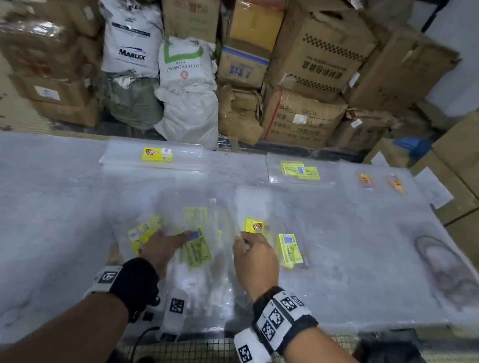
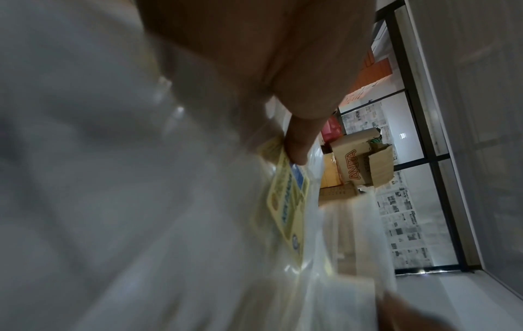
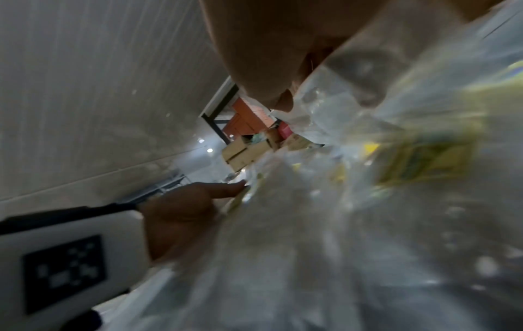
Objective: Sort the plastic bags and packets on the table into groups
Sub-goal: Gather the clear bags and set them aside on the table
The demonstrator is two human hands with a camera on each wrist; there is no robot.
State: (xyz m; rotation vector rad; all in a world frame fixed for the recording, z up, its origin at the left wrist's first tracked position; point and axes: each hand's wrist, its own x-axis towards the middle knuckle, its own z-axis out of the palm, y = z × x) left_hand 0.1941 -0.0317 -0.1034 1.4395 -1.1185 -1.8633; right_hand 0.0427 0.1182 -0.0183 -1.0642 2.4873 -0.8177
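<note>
Head view: pale surface (image 1: pixel 49 197) bearing clear plastic packets with yellow labels. Far edge holds three sorted groups: a packet with a tiger-print label (image 1: pixel 157 154) at left, a pair with green-and-blue labels (image 1: pixel 300 169) in the middle, two orange-labelled packets (image 1: pixel 381 182) at right, well apart from one another. Near edge: an unsorted, overlapping pile (image 1: pixel 198 235). Stacked cartons (image 1: pixel 318 62) and white sacks (image 1: pixel 132 34) stand behind.

Left hand (image 1: pixel 163 246): fingers extended flat, pressing a green-labelled packet in the pile; grip open. The left wrist view alone shows a fingertip (image 2: pixel 297 152) touching the label's edge (image 2: pixel 288 201) through the film.

Right hand (image 1: pixel 256 262): fingers curled, pinching a clear packet's edge (image 1: pixel 240 237) beside a tiger-print label (image 1: pixel 254 225). The right wrist view alone shows crumpled film (image 3: pixel 325 125) against the fingers; blurred, so no label is legible.
</note>
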